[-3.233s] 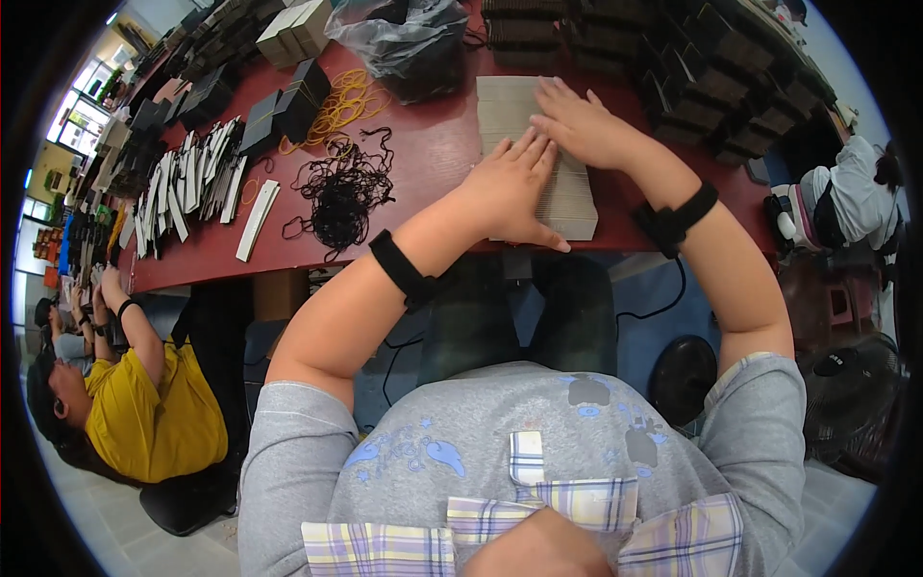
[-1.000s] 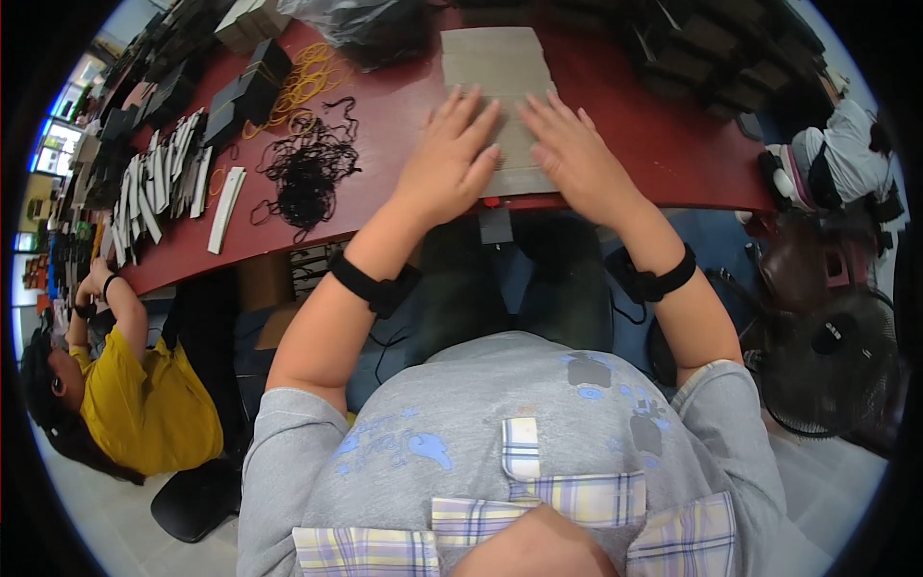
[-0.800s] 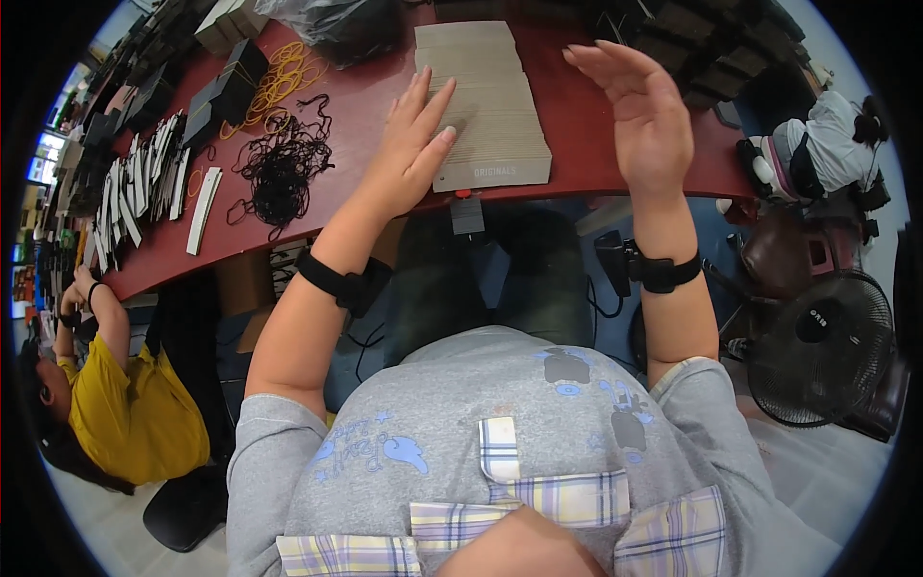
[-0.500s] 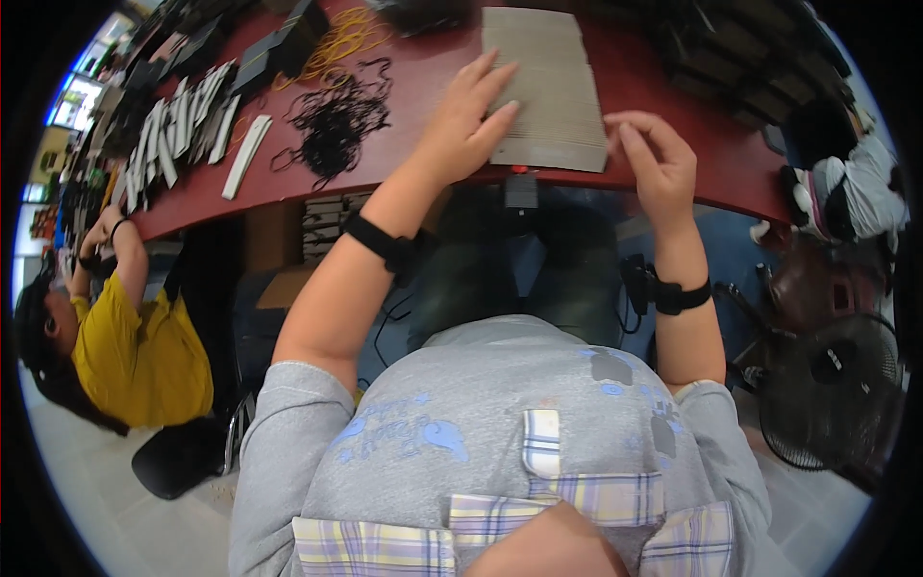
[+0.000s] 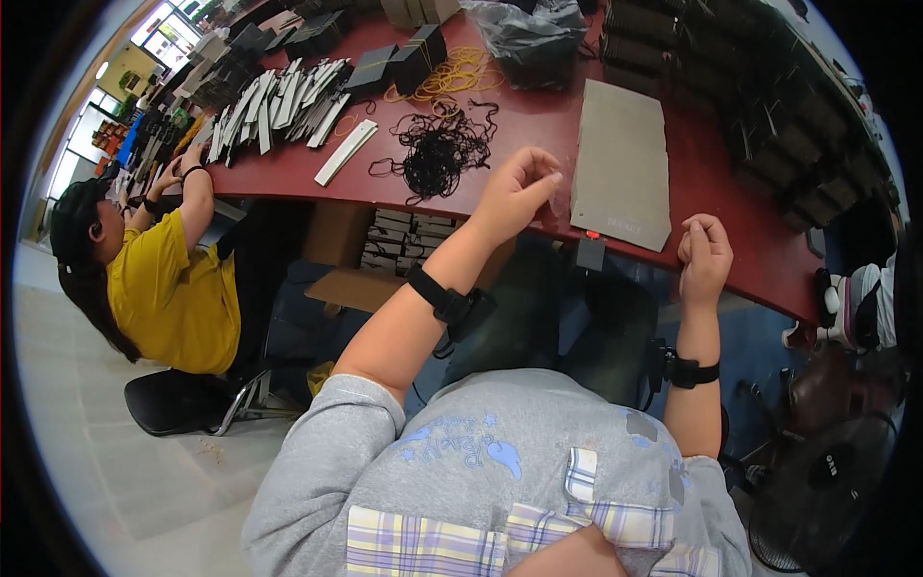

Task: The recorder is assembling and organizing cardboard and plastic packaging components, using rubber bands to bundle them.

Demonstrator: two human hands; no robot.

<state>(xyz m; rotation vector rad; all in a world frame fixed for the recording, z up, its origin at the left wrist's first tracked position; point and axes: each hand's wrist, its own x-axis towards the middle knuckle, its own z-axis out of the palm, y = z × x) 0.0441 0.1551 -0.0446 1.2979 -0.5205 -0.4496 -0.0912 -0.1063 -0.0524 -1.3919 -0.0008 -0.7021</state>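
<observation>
A flat grey-brown cardboard sheet (image 5: 623,159) lies on the red table, its near end close to the table edge. Left of it, my left hand (image 5: 519,195) hovers with curled fingers, thumb against the index finger. A faint clear patch shows by those fingertips, but I cannot make out whether it is held. My right hand (image 5: 705,260) is beside the sheet's near right corner, apart from it, fingers bent inward; what they enclose, if anything, is hidden. A tangle of black cords (image 5: 437,154) sits to the left of my left hand.
Yellow rubber bands (image 5: 466,72), dark boxes (image 5: 415,60) and piled white strips (image 5: 279,101) cover the table's left. A bag-lined bin (image 5: 534,43) stands behind; dark stacks (image 5: 769,125) line the right. A person in yellow (image 5: 178,288) works at left. A fan (image 5: 817,490) stands lower right.
My left hand has lifted off the cardboard sheet to its left, and its spread fingers have curled. My right hand's fingers have drawn in. The whole view has shifted, showing more of the table.
</observation>
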